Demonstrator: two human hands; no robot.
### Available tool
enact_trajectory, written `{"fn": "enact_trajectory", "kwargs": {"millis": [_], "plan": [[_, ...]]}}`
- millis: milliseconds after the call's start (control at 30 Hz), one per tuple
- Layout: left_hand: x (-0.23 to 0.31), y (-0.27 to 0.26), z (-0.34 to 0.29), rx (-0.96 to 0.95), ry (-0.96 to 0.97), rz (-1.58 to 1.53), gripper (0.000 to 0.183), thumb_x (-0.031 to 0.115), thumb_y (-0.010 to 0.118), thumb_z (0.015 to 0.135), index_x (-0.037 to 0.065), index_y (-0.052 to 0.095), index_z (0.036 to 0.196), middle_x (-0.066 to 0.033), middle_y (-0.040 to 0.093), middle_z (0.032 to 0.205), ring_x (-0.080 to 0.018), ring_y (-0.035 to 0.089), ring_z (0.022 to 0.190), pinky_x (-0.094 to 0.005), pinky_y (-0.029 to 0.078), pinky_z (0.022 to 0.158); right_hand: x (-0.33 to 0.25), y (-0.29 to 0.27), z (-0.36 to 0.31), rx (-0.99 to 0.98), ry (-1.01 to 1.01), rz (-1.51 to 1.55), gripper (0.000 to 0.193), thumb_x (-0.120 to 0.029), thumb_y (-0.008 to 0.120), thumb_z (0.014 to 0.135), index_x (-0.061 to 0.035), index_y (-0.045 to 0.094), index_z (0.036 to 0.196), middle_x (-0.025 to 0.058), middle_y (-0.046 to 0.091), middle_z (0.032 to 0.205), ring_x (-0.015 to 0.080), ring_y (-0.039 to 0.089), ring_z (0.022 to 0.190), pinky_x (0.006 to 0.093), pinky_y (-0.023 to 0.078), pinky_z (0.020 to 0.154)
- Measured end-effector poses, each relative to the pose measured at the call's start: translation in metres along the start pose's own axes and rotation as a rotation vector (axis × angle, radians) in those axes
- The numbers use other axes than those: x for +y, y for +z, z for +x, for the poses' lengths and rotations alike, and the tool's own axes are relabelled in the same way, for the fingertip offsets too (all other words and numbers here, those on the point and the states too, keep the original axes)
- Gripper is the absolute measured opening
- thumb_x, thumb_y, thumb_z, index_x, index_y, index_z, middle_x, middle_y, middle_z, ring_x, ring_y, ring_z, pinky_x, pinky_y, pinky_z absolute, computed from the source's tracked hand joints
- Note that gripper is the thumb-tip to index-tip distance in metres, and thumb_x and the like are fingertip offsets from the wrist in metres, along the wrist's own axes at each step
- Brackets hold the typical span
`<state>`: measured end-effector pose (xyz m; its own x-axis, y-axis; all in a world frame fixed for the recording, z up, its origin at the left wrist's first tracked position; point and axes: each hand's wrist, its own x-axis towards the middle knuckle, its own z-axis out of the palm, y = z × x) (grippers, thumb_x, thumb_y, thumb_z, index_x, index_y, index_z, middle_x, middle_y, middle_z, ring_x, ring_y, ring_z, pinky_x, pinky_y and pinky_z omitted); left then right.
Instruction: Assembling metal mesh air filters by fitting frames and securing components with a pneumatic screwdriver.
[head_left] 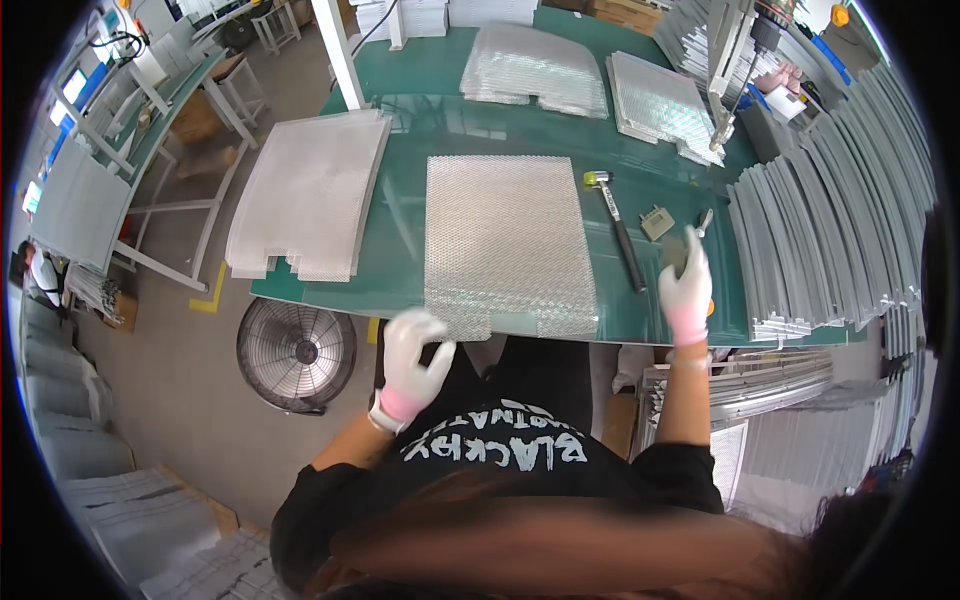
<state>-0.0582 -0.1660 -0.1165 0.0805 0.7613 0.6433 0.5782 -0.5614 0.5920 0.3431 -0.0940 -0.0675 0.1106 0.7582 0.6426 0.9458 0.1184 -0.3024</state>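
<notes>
Right of the hammer (619,228), the fingers (694,248) of the right hand (686,290) blur (whether they hold anything, I cannot tell), and that hand partly hides an orange thing (711,308).

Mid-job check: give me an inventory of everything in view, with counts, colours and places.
worktable: 1, green, centre
mesh panel: at least 1, silver, table middle
pale stack: 1, whitish, table left
mesh stacks: 2, silvery, far side
hammer: 1, black-handled, right of panel
block: 1, beige, right of hammer
upright panels: many, grey, right
fan: 1, grey, floor left
left hand: 1, white-gloved, panel's near-left corner
right hand: 1, white-gloved, near block
</notes>
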Motion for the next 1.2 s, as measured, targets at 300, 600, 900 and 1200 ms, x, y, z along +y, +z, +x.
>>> {"fn": "enact_trajectory", "kwargs": {"millis": [300, 600, 900, 1200], "plan": [[-0.068, -0.008, -0.028, -0.48, -1.104, -0.521, 0.056, 0.047, 0.04, 0.102, -0.005, 0.062, 0.102, -0.0139, 0.072, 0.081, -0.0172, 0.066, 0.067, -0.0278, 0.052, 0.062, -0.146, 0.023, -0.11, -1.099, 0.108, 0.471, 0.05, -0.03, 0.057, 0.082, 0.0005, 0.057, 0.122, 0.0258, 0.067, 0.086, 0.0405, 0.066, 0.082, 0.0475, 0.052, 0.077], [-0.056, 0.01, -0.008, -0.74, -1.11, -0.669, 0.044, 0.038, 0.043, 0.102, -0.002, 0.056, 0.115, -0.0163, 0.071, 0.093, -0.0208, 0.068, 0.078, -0.0316, 0.054, 0.075, -0.198, 0.043, -0.103, -1.13, 0.054, 0.268, 0.045, -0.033, 0.058, 0.085, 0.0068, 0.049, 0.103, 0.0254, 0.066, 0.077, 0.0411, 0.066, 0.075, 0.0473, 0.054, 0.069], [-0.038, 0.015, -0.063, -0.333, -1.119, -1.165, 0.047, 0.039, 0.046, 0.103, 0.001, 0.046, 0.13, -0.0174, 0.062, 0.118, -0.0227, 0.064, 0.099, -0.0357, 0.052, 0.087, -0.129, 0.053, -0.157, -1.116, 0.189, 0.632, 0.044, -0.027, 0.061, 0.088, 0.0042, 0.054, 0.117, 0.0199, 0.068, 0.095, 0.0305, 0.068, 0.087, 0.0395, 0.054, 0.078], [-0.008, 0.07, -0.035, -0.208, -1.25, -1.333, 0.036, 0.03, 0.059, 0.098, -0.001, 0.06, 0.115, -0.0131, 0.061, 0.113, -0.0247, 0.059, 0.109, -0.0397, 0.048, 0.096, -0.129, 0.079, -0.196, -0.746, 1.119, 2.005, 0.028, -0.02, 0.057, 0.099, -0.0117, 0.051, 0.126, 0.0028, 0.062, 0.117, 0.0128, 0.06, 0.101, 0.0274, 0.049, 0.077]]}}
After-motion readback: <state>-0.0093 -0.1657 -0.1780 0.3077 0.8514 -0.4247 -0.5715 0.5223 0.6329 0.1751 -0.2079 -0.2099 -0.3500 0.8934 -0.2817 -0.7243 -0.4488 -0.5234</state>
